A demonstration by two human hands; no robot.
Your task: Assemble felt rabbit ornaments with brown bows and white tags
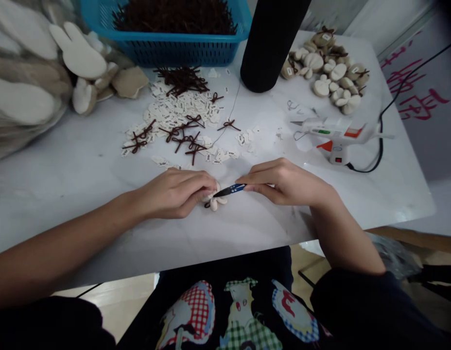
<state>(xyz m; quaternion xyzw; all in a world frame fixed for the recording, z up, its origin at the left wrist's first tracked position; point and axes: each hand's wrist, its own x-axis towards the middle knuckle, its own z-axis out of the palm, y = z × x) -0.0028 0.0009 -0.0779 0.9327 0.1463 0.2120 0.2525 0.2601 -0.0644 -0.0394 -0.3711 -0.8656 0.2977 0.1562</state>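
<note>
My left hand (pixel 182 192) is closed around a small cream plush piece (pixel 214 203) with rounded lobes, just above the table. A dark brown loop (pixel 207 204) shows at the underside of the plush. In my right hand (pixel 280 182) is a pair of blue-handled thread snips (pixel 231 189), pinched between thumb and fingers. The dark blades point left and their tips touch or overlap the plush beside my left fingertips. My left fingers hide much of the plush piece.
Brown bows (pixel 180 133) and many small white labels (pixel 182 104) lie beyond my hands. A blue basket (pixel 174 46) of brown cords and a black cylinder (pixel 269 48) stand behind. A glue gun (pixel 335 136) and finished plush pieces (pixel 337 73) sit right; bagged plush shapes (pixel 25 97) left.
</note>
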